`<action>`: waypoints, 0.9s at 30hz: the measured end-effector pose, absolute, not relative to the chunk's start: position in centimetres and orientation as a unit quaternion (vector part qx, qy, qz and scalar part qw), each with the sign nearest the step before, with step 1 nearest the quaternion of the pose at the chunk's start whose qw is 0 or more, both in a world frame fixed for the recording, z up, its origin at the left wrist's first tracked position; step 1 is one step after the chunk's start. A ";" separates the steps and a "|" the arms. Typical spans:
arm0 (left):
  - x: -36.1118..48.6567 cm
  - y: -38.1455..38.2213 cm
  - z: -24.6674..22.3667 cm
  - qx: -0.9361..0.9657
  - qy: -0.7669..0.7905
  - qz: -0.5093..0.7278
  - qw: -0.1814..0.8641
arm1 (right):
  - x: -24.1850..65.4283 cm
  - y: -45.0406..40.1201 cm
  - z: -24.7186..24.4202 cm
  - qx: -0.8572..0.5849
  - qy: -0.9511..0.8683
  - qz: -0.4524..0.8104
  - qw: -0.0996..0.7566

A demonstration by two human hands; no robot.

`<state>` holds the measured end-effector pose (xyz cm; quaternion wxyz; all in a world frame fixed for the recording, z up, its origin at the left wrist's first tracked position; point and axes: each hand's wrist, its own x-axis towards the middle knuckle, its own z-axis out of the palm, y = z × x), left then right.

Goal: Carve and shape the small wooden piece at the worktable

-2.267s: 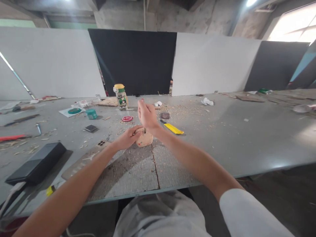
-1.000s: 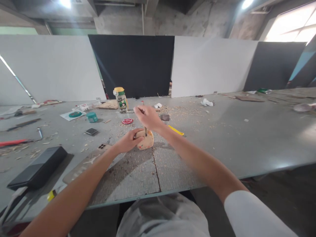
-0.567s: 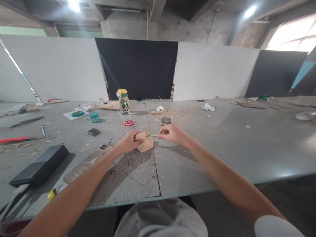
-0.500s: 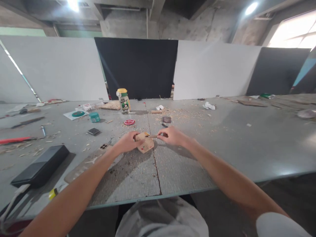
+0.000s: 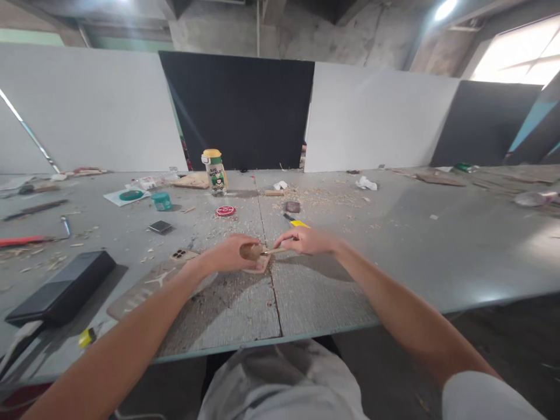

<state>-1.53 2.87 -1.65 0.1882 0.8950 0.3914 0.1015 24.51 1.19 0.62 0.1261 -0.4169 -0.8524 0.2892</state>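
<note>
My left hand (image 5: 231, 252) is curled round a small pale wooden piece (image 5: 261, 265) on the tabletop near the seam, its fingers hiding part of it. From the right, my right hand (image 5: 305, 240) grips a thin light-handled tool (image 5: 277, 250), whose tip touches or nearly touches the wood. Just beyond the right hand lies a yellow and black cutter (image 5: 300, 223), partly covered by the fingers. A dark reddish block (image 5: 292, 207) sits a little farther back.
Wood chips surround a bottle (image 5: 214, 172), a red round tin (image 5: 226, 211) and a teal jar (image 5: 161, 201). Left lie a black square (image 5: 160, 227), a black box (image 5: 63, 289), a clear phone case (image 5: 149, 284) and a yellow object (image 5: 86, 338). Panels stand behind.
The wooden piece is tilted differently and more covered by my left hand. My right hand and the tool are slightly lower, and the yellow cutter shows more. The view has shifted a little.
</note>
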 end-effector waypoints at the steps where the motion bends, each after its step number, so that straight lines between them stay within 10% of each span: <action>1: -1.4 2.7 -1.4 0.903 0.380 0.099 0.174 | 24.2 1.1 0.4 -0.416 -0.853 0.293 0.119; 27: -0.5 0.8 -0.3 0.925 0.349 0.086 0.123 | 23.3 1.8 -1.6 -0.377 -0.876 0.276 0.120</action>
